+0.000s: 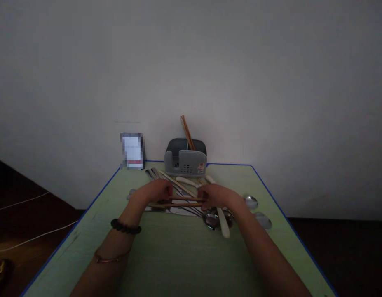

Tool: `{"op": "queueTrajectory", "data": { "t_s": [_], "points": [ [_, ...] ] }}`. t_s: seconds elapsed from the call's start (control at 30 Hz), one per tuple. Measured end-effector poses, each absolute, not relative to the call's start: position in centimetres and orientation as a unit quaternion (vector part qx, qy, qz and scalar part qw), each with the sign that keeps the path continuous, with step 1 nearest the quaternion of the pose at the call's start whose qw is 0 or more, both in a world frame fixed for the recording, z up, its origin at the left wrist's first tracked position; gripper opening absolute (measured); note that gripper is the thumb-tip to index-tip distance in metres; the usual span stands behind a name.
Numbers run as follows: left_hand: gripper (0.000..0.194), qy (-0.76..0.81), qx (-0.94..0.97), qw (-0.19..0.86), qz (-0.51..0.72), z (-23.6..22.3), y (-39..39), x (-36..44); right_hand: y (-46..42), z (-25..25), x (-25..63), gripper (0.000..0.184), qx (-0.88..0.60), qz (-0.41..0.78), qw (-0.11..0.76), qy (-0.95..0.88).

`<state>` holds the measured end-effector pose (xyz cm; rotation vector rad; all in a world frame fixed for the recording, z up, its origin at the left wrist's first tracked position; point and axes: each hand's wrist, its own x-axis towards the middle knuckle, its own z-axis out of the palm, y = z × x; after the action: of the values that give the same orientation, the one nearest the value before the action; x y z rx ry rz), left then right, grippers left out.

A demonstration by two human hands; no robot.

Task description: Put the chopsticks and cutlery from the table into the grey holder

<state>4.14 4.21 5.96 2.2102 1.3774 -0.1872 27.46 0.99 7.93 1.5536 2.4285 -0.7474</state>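
Two brown wooden chopsticks (186, 204) lie crosswise between my hands, above a heap of cutlery. Their right ends are pinched in the closed fingers of my right hand (217, 195). My left hand (156, 191) has its fingers curled closed at the left end of the upper chopstick; the fingertips are partly hidden. Beneath and around the hands lie metal spoons (211, 220), a white-handled piece of cutlery (223, 225), lighter sticks (178, 183) and flat metal pieces. A grey cutlery holder (193, 161) stands behind, with several brown chopsticks (188, 133) upright in its right compartment.
The pale green table (178, 255) has a blue edge and meets a plain wall (191, 74). A phone-like screen (132, 151), blurred out, stands at the back left. More spoons (251, 201) lie right of my right hand. White cables (36, 236) run at the left.
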Motion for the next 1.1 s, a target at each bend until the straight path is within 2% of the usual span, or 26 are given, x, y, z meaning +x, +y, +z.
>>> {"op": "queueTrajectory", "data": {
  "t_s": [0.07,0.17,0.23,0.37,0.53,0.7,0.9,1.0,1.1],
  "points": [
    [0.023,0.506,0.818,0.264,-0.071,6.1,4.1,4.1,1.1,7.7,27.4,0.034,0.521,-0.249,0.087,0.812],
    [0.022,0.497,0.824,0.265,-0.070,6.7,3.8,4.4,1.3,7.8,27.8,0.021,0.519,-0.236,0.085,0.817],
    [0.020,0.490,0.828,0.266,-0.062,7.1,3.5,4.6,1.4,8.1,28.6,0.015,0.509,-0.250,0.055,0.822],
    [0.016,0.481,0.836,0.262,-0.038,7.5,3.4,4.3,1.7,8.9,31.0,0.016,0.516,-0.284,-0.020,0.808],
    [0.018,0.512,0.824,0.239,-0.044,6.9,3.9,3.6,1.9,9.3,33.4,0.017,0.589,-0.262,0.018,0.765],
    [0.042,0.497,0.846,0.193,-0.004,5.9,4.3,3.3,1.8,9.2,33.3,0.030,0.620,-0.253,0.060,0.740],
    [0.084,0.474,0.850,0.215,-0.084,4.7,3.9,3.7,1.5,8.4,30.9,0.047,0.616,-0.236,0.134,0.739],
    [0.094,0.490,0.837,0.216,-0.115,4.7,3.7,4.0,1.4,7.7,29.7,0.049,0.608,-0.209,0.121,0.756],
    [0.093,0.491,0.838,0.212,-0.105,4.7,3.3,4.3,1.5,7.2,29.1,0.043,0.608,-0.192,0.097,0.764]
  ]
}}
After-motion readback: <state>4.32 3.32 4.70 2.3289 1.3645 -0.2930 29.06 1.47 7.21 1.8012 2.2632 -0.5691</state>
